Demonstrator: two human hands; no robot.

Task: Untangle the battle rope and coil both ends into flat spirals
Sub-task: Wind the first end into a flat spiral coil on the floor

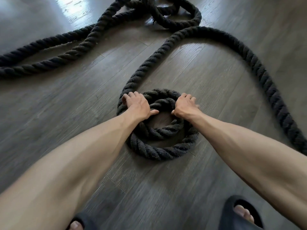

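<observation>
Both hands (162, 106) press the coil (159, 123) (floor (66, 113) bare leftward).

A thick, black, twisted battle rope (166, 52) is laid out on the floor (66, 113). One end has been wound into a flat coil (157, 151) of about two turns, with an open centre. From the coil's far left side the rope is led away, swung right in a wide loop, and beyond it a tangled heap (157, 12) is seen, with two strands trailed off to the left.
</observation>
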